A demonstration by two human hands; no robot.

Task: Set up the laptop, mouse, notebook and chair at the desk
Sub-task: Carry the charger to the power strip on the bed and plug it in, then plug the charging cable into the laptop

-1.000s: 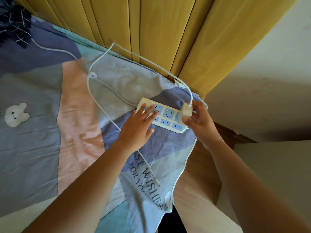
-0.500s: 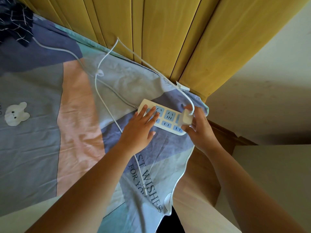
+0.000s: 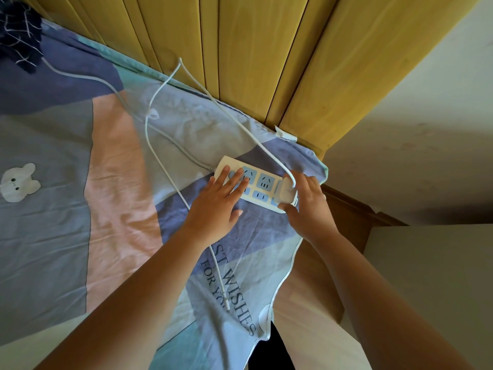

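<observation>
On the bed, near its 3 o'clock corner, lies a white power strip with blue sockets. At its 9 o'clock end the left hand rests flat, fingers spread across the sockets, gripping nothing. At its 3 o'clock end the right hand pinches a white plug adapter against the strip. A thin white cable loops from the adapter toward the wooden headboard at 12 o'clock. Laptop, mouse, notebook and chair are out of view.

You're looking at a bed under a patchwork sheet; on it lie a white power strip, looping white cables and dark cloth.
</observation>
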